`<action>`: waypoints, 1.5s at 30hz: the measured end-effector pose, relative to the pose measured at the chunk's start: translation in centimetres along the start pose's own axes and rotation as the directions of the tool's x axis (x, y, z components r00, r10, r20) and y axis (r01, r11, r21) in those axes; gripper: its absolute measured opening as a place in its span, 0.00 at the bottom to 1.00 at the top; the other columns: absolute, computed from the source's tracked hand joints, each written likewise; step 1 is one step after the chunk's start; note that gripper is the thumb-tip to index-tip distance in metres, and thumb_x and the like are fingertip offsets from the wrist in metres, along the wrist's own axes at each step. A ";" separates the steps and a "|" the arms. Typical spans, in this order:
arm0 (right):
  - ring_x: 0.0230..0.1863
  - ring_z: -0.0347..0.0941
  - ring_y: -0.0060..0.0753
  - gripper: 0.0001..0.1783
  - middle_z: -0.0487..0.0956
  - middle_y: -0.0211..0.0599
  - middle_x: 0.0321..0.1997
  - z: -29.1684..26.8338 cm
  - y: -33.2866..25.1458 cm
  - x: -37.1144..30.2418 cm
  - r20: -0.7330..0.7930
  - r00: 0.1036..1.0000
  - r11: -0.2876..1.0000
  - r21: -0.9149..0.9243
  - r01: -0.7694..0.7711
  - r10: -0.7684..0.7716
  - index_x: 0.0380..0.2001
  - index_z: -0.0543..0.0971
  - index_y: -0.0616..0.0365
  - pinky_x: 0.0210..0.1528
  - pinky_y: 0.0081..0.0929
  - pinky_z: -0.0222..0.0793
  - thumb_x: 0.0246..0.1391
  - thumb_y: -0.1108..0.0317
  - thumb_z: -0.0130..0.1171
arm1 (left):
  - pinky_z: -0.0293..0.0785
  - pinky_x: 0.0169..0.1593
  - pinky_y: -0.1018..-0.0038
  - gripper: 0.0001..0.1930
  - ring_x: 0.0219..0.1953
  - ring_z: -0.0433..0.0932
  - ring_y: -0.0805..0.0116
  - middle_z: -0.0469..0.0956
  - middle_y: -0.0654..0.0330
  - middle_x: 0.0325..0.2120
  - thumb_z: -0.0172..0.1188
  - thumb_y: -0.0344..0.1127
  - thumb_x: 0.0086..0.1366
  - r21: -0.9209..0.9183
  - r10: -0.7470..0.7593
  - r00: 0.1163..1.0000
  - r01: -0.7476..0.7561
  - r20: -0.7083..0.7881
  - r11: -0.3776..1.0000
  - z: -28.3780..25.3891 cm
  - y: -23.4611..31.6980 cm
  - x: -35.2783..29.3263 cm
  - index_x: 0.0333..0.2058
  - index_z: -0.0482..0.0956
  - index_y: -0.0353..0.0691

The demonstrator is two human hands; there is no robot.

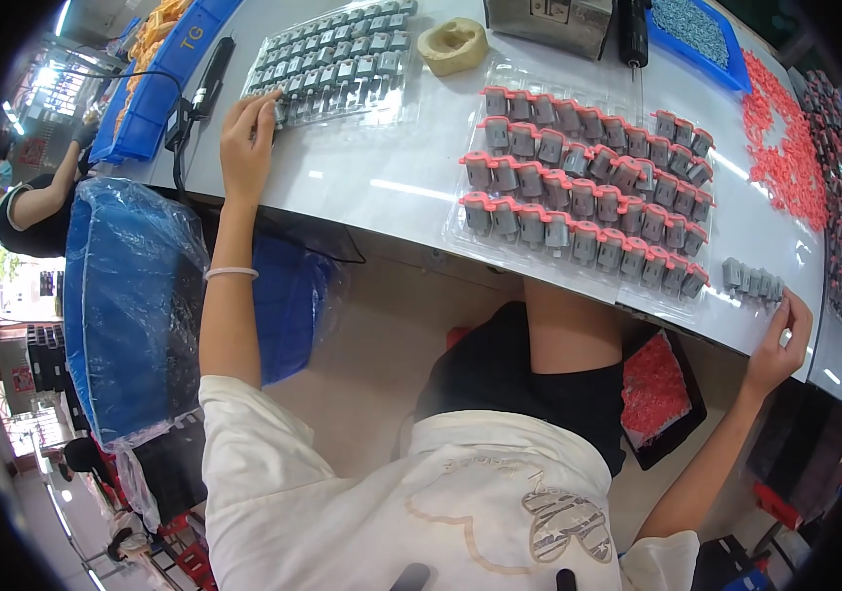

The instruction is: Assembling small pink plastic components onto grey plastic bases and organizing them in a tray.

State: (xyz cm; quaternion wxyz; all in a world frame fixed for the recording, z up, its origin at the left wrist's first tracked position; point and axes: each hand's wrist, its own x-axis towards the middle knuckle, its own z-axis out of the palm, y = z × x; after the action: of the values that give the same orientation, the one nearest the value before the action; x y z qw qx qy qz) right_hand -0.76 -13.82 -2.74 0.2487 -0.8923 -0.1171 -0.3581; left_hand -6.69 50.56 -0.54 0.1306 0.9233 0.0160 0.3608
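My left hand (247,143) is at the near left corner of a clear blister tray (367,110) filled with rows of small grey-and-white parts (332,74). Its fingers are curled together at the tray's edge; whatever is between them is hidden. On the right, the fingertips of my right hand (783,345) are closed at the end of a short row of grey plastic parts (751,282) lying on the table. Between my hands lies a larger clear tray (453,222) with several rows of grey parts capped by red-pink plastic pieces (579,202).
A beige ring-shaped block (453,46), a metal box (549,25) and a black electric screwdriver (632,34) sit at the back. Loose red pieces (785,148) lie by a blue bin (702,44). A plastic-lined blue bin (135,305) stands left; a person (37,202) is beyond.
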 end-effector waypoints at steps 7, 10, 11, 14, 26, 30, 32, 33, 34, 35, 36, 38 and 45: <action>0.34 0.69 0.21 0.09 0.78 0.32 0.37 -0.1 -0.1 0.0 0.005 1.000 1.000 0.006 -0.026 0.026 0.38 0.78 0.65 0.36 0.17 0.64 0.57 0.78 0.51 | 0.67 0.43 0.74 0.12 0.40 0.74 0.63 0.75 0.55 0.35 0.49 0.36 0.68 -0.011 -0.092 0.995 0.092 -0.024 0.996 -0.2 0.4 -0.3 0.39 0.78 0.35; 0.33 0.68 0.21 0.09 0.77 0.32 0.36 -0.1 -0.2 0.1 0.013 1.000 1.000 -0.001 -0.022 0.022 0.38 0.78 0.65 0.35 0.17 0.64 0.57 0.78 0.50 | 0.67 0.43 0.70 0.12 0.39 0.72 0.59 0.73 0.54 0.33 0.48 0.37 0.68 0.142 -0.038 0.995 0.051 -0.092 0.989 0.1 0.2 -0.6 0.38 0.75 0.35; 0.33 0.68 0.21 0.09 0.77 0.32 0.36 -0.1 -0.2 0.1 0.012 1.000 1.000 -0.001 -0.021 0.021 0.38 0.78 0.65 0.35 0.17 0.64 0.57 0.78 0.50 | 0.67 0.43 0.70 0.12 0.39 0.72 0.59 0.73 0.54 0.33 0.48 0.37 0.68 0.142 -0.039 0.995 0.052 -0.093 0.988 0.1 0.2 -0.5 0.38 0.75 0.35; 0.32 0.68 0.21 0.09 0.77 0.32 0.36 0.0 -0.3 0.1 -0.001 1.000 1.000 0.015 -0.019 0.019 0.38 0.78 0.65 0.35 0.17 0.63 0.57 0.79 0.50 | 0.67 0.42 0.66 0.12 0.39 0.71 0.55 0.73 0.53 0.32 0.46 0.38 0.69 0.264 -0.002 0.999 0.013 -0.042 0.964 0.1 0.4 -0.2 0.37 0.73 0.36; 0.32 0.67 0.20 0.09 0.76 0.32 0.36 -0.1 -0.2 0.2 0.009 1.000 0.999 0.023 -0.028 0.028 0.38 0.78 0.65 0.34 0.17 0.63 0.57 0.79 0.50 | 0.71 0.34 0.63 0.14 0.32 0.74 0.57 0.72 0.60 0.27 0.43 0.47 0.68 0.728 0.095 0.986 -0.167 0.139 0.665 0.2 1.7 0.1 0.33 0.71 0.44; 0.32 0.66 0.20 0.09 0.76 0.32 0.36 0.0 -0.4 0.1 0.010 1.000 0.999 0.026 -0.027 0.026 0.38 0.78 0.65 0.34 0.17 0.63 0.57 0.79 0.50 | 0.73 0.29 0.60 0.16 0.31 0.75 0.56 0.72 0.59 0.27 0.43 0.50 0.68 0.725 -0.022 0.994 -0.064 0.109 0.685 0.3 1.4 -0.3 0.34 0.70 0.43; 0.31 0.66 0.19 0.09 0.76 0.32 0.36 0.0 -0.5 0.2 0.014 0.999 0.999 0.029 -0.030 0.030 0.38 0.78 0.65 0.34 0.17 0.63 0.57 0.79 0.50 | 0.73 0.28 0.59 0.17 0.31 0.75 0.55 0.72 0.59 0.28 0.43 0.51 0.68 0.716 -0.046 0.994 -0.038 0.098 0.697 0.3 1.0 -0.6 0.35 0.70 0.43; 0.31 0.67 0.20 0.09 0.76 0.32 0.36 0.0 -0.5 0.2 0.009 1.000 0.999 0.029 -0.024 0.024 0.38 0.78 0.65 0.33 0.17 0.63 0.56 0.79 0.51 | 0.73 0.26 0.60 0.17 0.30 0.76 0.56 0.73 0.59 0.27 0.45 0.51 0.67 0.698 -0.026 0.997 -0.036 0.077 0.715 0.3 0.9 -0.6 0.35 0.70 0.43; 0.31 0.67 0.21 0.08 0.76 0.33 0.36 0.0 -0.6 0.2 0.004 1.000 0.999 0.030 -0.018 0.017 0.37 0.78 0.65 0.32 0.17 0.63 0.56 0.79 0.51 | 0.73 0.24 0.61 0.17 0.30 0.76 0.57 0.73 0.59 0.27 0.47 0.51 0.66 0.680 -0.007 0.998 -0.034 0.057 0.732 0.2 0.9 -0.6 0.34 0.70 0.42; 0.31 0.67 0.21 0.08 0.76 0.33 0.36 0.0 -0.6 0.2 0.003 1.000 0.999 0.029 -0.019 0.019 0.37 0.78 0.65 0.32 0.17 0.63 0.56 0.79 0.51 | 0.73 0.24 0.61 0.17 0.30 0.76 0.57 0.73 0.59 0.27 0.47 0.51 0.66 0.679 -0.005 0.998 -0.035 0.057 0.733 0.2 1.1 -0.5 0.34 0.70 0.42; 0.31 0.67 0.21 0.08 0.76 0.33 0.36 0.0 -0.7 0.2 0.005 1.000 0.999 0.031 -0.028 0.028 0.37 0.78 0.65 0.32 0.17 0.63 0.56 0.79 0.51 | 0.73 0.27 0.61 0.17 0.29 0.76 0.54 0.74 0.57 0.28 0.46 0.51 0.67 0.641 -0.026 0.999 -0.007 0.042 0.767 0.0 1.3 -0.5 0.35 0.70 0.41; 0.31 0.67 0.21 0.08 0.76 0.33 0.36 -0.1 -0.6 0.2 0.008 0.999 0.999 0.030 -0.036 0.036 0.37 0.78 0.65 0.32 0.17 0.63 0.56 0.79 0.51 | 0.72 0.30 0.60 0.18 0.29 0.76 0.51 0.75 0.54 0.28 0.45 0.50 0.68 0.600 -0.049 0.998 0.022 0.029 0.800 -0.2 1.5 -0.4 0.35 0.70 0.40; 0.32 0.67 0.20 0.09 0.76 0.32 0.36 0.0 -0.4 0.2 0.006 1.000 0.999 0.027 -0.019 0.019 0.38 0.78 0.64 0.34 0.17 0.63 0.57 0.79 0.51 | 0.66 0.23 0.75 0.21 0.21 0.70 0.66 0.69 0.59 0.20 0.41 0.49 0.70 -0.412 -0.631 0.768 0.542 -0.111 0.732 -1.9 0.4 0.1 0.31 0.69 0.36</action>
State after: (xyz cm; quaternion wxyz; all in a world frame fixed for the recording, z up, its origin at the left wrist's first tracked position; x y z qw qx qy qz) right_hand -0.75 -13.46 -2.48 0.2635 -0.8910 -0.1142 -0.3517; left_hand -7.96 50.61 0.97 0.4005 0.7789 0.2591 0.4072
